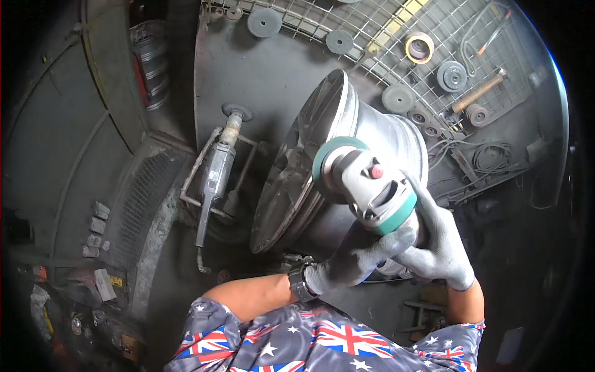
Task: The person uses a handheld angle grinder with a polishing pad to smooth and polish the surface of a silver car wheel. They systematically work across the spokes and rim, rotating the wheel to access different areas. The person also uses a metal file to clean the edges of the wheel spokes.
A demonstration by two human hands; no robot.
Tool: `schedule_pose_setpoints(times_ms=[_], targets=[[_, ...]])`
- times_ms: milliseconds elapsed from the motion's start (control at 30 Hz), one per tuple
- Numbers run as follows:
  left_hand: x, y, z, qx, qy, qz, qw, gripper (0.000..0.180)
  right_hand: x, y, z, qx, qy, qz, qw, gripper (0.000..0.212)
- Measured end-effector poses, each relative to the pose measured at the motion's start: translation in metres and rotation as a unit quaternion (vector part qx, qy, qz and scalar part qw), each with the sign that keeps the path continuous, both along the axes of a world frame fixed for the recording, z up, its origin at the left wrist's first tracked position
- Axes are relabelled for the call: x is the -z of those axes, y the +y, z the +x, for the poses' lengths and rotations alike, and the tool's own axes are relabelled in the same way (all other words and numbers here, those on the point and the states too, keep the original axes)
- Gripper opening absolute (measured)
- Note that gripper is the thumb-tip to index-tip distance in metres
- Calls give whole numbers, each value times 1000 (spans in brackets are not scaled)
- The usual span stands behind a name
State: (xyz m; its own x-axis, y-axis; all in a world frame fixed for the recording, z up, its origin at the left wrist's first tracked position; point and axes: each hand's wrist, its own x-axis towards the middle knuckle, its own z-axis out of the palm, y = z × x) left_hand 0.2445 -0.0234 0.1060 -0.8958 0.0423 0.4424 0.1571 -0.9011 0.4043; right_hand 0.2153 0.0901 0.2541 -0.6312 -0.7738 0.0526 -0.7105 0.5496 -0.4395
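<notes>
An angle grinder with a green-edged disc is held in both my gloved hands. My left hand is closed under its body, the thumb along the near side. My right hand wraps around it from the right, fingers reaching up its side. Behind the disc a large metal wheel rim stands tilted, its spoked face turned left. The disc overlaps the rim's edge in view; whether they touch I cannot tell. The grinder's rear end is hidden by my hands.
Left of the rim, a long grey power tool with a round disc rests on a metal frame. A wire-mesh rack behind holds several discs, a tape roll and a hammer. Cables lie coiled at right.
</notes>
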Motion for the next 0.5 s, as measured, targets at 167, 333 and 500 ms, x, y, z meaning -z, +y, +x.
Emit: schedule_pose_setpoints(times_ms=[167,333,500], targets=[[-11,-8,3,34,-20,7,999,37,-12,-8,-9,30,-41,-10,999,91],[-6,-7,6,16,1,-22,1000,42,-20,-12,-7,-4,-23,10,1000,93],[-9,-4,-7,96,-29,60,993,49,-24,-18,-14,15,-19,3,1000,90]])
